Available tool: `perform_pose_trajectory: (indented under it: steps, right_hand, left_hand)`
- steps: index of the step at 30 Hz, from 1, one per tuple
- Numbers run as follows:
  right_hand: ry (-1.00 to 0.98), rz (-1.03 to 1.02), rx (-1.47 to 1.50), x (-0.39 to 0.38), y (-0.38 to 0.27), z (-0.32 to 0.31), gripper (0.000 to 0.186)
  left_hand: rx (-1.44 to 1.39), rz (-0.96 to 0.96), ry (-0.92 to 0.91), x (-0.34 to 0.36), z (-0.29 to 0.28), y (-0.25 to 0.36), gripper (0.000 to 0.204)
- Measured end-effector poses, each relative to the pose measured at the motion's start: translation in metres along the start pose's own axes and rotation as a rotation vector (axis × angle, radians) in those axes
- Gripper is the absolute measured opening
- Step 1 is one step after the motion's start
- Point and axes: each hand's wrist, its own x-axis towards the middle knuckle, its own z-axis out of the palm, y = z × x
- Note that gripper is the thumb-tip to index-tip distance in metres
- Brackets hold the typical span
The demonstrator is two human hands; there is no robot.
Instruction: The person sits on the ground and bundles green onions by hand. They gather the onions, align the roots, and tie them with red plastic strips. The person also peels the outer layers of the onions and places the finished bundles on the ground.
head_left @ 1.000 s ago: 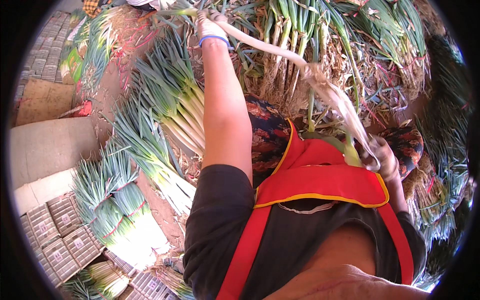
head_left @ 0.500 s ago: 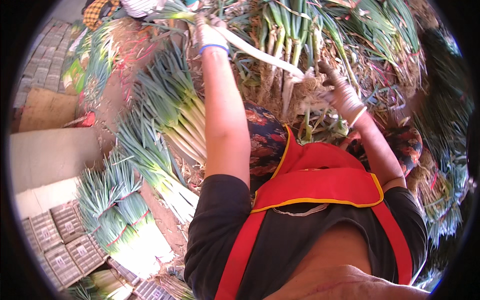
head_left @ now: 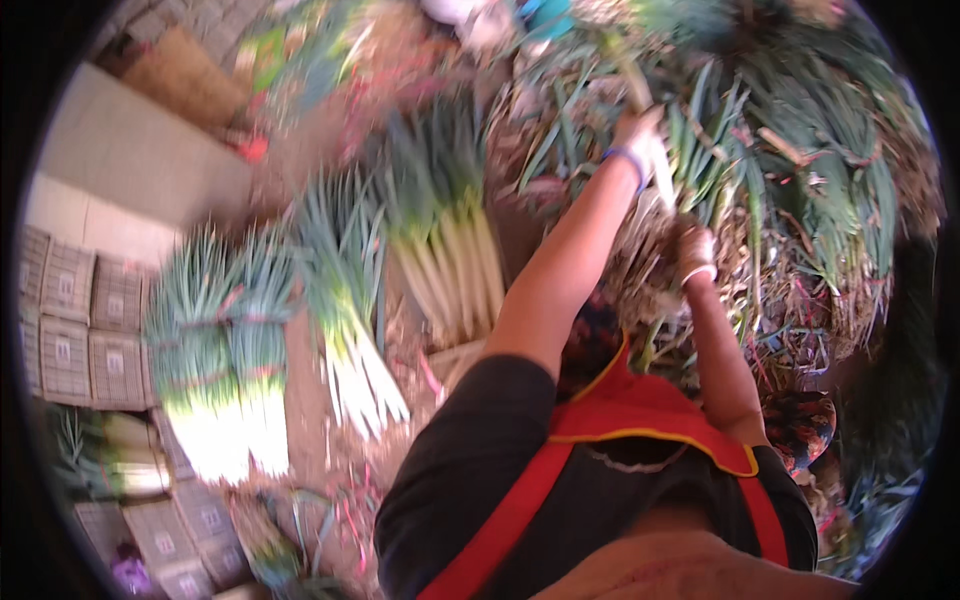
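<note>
My left hand (head_left: 640,138), in a pale glove with a blue band at the wrist, is closed around the shaft of a long leek (head_left: 661,178). The leek's upper part (head_left: 632,80) extends past my hand, its leaves blurred. Close by the root end is my right hand (head_left: 698,252), also in a pale glove. Its fingers are smeared, and I cannot tell whether they grip the root. Beyond and to the right, loose leeks with green leaves (head_left: 705,130) lie over a heap of dry roots and peelings (head_left: 640,245).
Trimmed leeks (head_left: 450,260) lie to my left, beside another loose pile (head_left: 345,350). Farther left are tied bundles (head_left: 215,370) and stacked crates (head_left: 115,365). A large leafy pile (head_left: 835,170) lies at the right. Pale fabric and something teal (head_left: 547,18) show at the top edge.
The view has swung, so the piles sit farther right in the picture. The leek has turned from slanting sideways to nearly upright in the picture. My hands are closer together.
</note>
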Motion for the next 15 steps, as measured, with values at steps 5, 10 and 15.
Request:
perform_pose_trajectory:
  steps: [5,10,15]
  right_hand:
    - [-0.209,0.071,0.775,-0.005,0.092,0.044,0.025]
    - [-0.454,0.272,0.398,-0.09,0.142,0.064,0.012]
    - [-0.705,0.033,-0.053,-0.186,0.166,0.062,0.005]
  left_hand:
    - [0.163,0.123,-0.088,-0.013,0.02,0.002,0.022]
    - [0.192,0.34,-0.112,-0.039,0.013,0.105,0.012]
    - [0.394,0.325,-0.031,-0.085,-0.094,0.153,0.021]
